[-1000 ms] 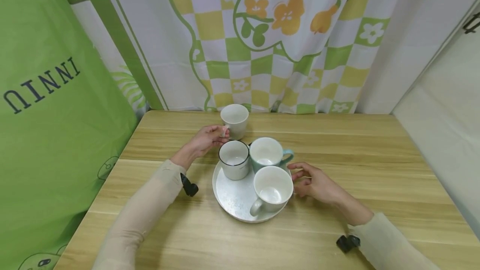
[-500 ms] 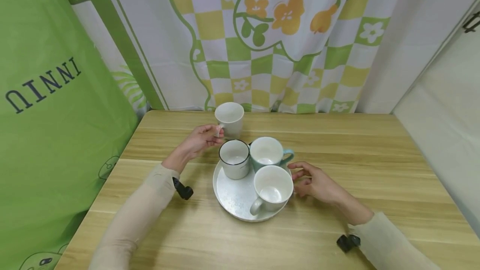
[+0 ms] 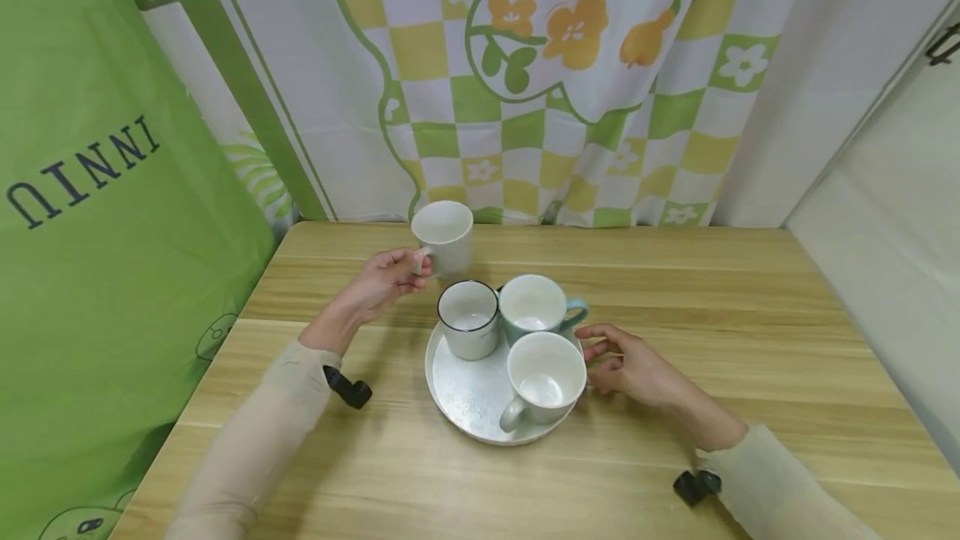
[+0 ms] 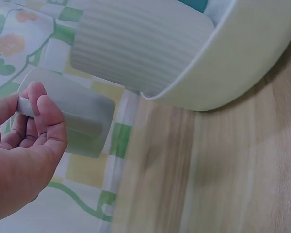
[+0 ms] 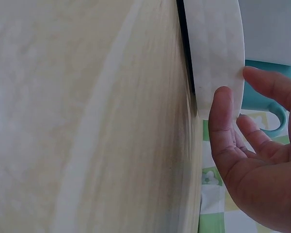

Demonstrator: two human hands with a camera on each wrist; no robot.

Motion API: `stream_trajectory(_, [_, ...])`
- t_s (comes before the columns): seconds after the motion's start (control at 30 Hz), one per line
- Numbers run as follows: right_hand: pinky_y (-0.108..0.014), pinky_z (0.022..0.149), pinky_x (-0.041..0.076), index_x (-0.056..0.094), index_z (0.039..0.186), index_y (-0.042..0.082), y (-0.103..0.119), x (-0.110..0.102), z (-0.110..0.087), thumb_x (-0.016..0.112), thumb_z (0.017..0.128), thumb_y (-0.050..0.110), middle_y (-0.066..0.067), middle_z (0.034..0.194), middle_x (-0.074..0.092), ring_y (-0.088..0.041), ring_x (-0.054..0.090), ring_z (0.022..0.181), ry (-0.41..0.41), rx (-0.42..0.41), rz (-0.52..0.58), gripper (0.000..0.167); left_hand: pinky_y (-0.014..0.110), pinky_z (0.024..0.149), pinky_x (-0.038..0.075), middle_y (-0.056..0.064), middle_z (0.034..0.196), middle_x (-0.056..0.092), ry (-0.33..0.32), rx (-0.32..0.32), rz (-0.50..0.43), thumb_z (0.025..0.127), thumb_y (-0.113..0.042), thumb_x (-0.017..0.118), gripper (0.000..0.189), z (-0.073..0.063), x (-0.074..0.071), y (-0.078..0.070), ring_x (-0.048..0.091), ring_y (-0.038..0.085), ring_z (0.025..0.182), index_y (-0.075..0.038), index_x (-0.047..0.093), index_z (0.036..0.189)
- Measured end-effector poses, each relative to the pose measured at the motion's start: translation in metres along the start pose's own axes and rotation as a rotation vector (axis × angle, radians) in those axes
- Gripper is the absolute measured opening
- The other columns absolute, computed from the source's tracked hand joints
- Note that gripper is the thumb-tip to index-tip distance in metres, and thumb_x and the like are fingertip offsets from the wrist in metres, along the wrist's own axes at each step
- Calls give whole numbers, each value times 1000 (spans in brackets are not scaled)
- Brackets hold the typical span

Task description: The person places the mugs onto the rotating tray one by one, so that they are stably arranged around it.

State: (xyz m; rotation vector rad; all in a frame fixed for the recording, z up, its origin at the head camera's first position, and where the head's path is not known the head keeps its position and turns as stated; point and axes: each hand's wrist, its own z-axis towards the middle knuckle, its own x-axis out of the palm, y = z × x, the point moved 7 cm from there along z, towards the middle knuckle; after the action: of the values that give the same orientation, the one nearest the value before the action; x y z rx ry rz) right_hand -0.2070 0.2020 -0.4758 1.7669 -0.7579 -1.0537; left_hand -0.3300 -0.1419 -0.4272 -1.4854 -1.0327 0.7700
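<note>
My left hand (image 3: 382, 283) pinches the handle of a pale grey-white mug (image 3: 456, 252), held upright behind and left of the round white tray (image 3: 468, 407). In the left wrist view, thumb and fingers meet at that mug's handle. Three mugs stand on the tray: a white one with a dark rim (image 3: 472, 344), a teal one with a white inside (image 3: 531, 307), and a larger white one (image 3: 547, 373) at front right, its handle toward the front left. My right hand (image 3: 637, 369) touches the tray's right side with loosely bent fingers; its fingertips lie at the tray wall (image 5: 211, 58) and rim.
The wooden table (image 3: 712, 307) spreads around the tray on all sides. A patterned curtain (image 3: 525, 132) hangs at its far edge. Green cloth (image 3: 112, 273) stands along the left, a pale wall or sheet (image 3: 892, 190) along the right.
My left hand has moved left with the pale mug, away from the dark-rimmed mug and slightly toward the far edge. My right hand, the tray and its three mugs have stayed put.
</note>
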Motion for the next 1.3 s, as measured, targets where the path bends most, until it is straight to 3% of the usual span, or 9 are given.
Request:
stream_trajectory(0.43, [-37, 63, 58, 44, 144, 5, 2, 1, 0, 75, 85, 6, -25, 122, 59, -20, 65, 79, 4, 14, 11, 67, 19, 75, 52, -3, 95, 65, -15, 12, -24, 106, -21, 47, 18, -24, -1, -19, 60, 8, 80, -8, 59, 103])
stream_trajectory(0.87, [-37, 64, 58, 44, 144, 4, 2, 1, -1, 75, 85, 5, -25, 121, 59, -20, 65, 80, 1, 12, 12, 67, 17, 72, 50, -3, 95, 64, 40, 70, -78, 107, -19, 46, 18, -48, 0, -32, 56, 7, 77, -9, 60, 100])
stream_trajectory(1.3, [-38, 64, 58, 44, 144, 5, 0, 0, 0, 75, 85, 6, -26, 122, 59, -22, 66, 82, -2, 15, 12, 66, 17, 72, 51, -3, 97, 63, 53, 80, -71, 106, -20, 49, 17, -76, 7, -43, 56, 6, 78, -9, 60, 100])
